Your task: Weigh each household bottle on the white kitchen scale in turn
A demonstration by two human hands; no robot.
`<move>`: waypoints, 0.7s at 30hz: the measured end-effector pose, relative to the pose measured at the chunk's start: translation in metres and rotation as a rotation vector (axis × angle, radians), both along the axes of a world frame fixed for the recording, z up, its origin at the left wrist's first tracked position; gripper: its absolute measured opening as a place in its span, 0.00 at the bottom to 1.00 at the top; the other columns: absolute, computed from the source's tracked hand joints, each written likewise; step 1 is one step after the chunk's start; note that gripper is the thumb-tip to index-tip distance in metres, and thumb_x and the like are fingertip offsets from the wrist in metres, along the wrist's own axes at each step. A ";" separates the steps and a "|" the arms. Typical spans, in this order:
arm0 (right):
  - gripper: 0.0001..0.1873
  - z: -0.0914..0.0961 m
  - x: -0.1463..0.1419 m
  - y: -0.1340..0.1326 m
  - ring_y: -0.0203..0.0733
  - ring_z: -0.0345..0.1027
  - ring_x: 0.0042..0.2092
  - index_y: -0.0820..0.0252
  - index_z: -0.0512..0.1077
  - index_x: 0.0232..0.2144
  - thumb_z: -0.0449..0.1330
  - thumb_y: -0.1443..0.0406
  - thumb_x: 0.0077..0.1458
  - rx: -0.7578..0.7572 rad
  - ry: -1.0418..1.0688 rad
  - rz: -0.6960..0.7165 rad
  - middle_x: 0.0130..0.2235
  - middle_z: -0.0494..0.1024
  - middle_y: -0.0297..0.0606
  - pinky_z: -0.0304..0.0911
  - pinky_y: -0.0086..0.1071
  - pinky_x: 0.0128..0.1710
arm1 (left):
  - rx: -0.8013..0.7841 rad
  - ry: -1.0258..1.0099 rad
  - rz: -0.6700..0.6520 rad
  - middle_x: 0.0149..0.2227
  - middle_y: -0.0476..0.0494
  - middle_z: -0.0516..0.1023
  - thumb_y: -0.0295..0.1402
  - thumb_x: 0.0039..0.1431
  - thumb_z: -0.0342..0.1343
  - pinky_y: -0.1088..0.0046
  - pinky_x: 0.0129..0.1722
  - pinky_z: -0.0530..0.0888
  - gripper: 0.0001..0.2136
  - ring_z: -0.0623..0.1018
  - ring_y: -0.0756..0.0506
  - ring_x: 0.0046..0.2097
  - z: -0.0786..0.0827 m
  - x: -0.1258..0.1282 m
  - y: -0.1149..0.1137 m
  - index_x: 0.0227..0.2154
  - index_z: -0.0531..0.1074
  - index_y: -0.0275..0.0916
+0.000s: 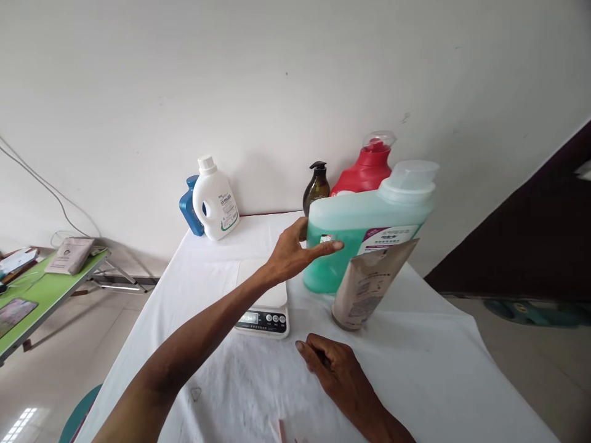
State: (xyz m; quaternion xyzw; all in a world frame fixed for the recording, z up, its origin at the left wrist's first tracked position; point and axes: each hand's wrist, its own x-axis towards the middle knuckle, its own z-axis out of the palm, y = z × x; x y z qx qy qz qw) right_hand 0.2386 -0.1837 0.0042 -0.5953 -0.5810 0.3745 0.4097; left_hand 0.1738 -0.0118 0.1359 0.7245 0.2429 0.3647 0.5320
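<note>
My left hand [295,252] reaches across the small digital scale [265,307] and grips the left edge of a big green detergent jug [364,227] with a clear cap. The thumb is at the jug's corner and the fingers lie across its front. The jug stands on the white-clothed table [415,369], just right of the scale. A brown paper pouch [369,286] leans in front of the jug. My right hand [335,366] rests on the cloth near the front, fingers curled in, with nothing visible in it.
Behind the jug stand a red bottle [367,169] and a dark pump bottle [316,186]. A white bottle [216,200] and a blue one [188,212] stand at the back left by the wall. A green side table [41,289] with packets is at the left.
</note>
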 end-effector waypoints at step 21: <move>0.26 -0.013 0.003 0.002 0.34 0.47 0.26 0.55 0.49 0.23 0.49 0.51 0.70 0.070 0.024 0.032 0.23 0.54 0.27 0.44 0.31 0.27 | -0.213 -0.323 0.384 0.28 0.47 0.78 0.47 0.37 0.75 0.70 0.32 0.72 0.20 0.76 0.47 0.32 0.008 0.037 0.005 0.27 0.78 0.37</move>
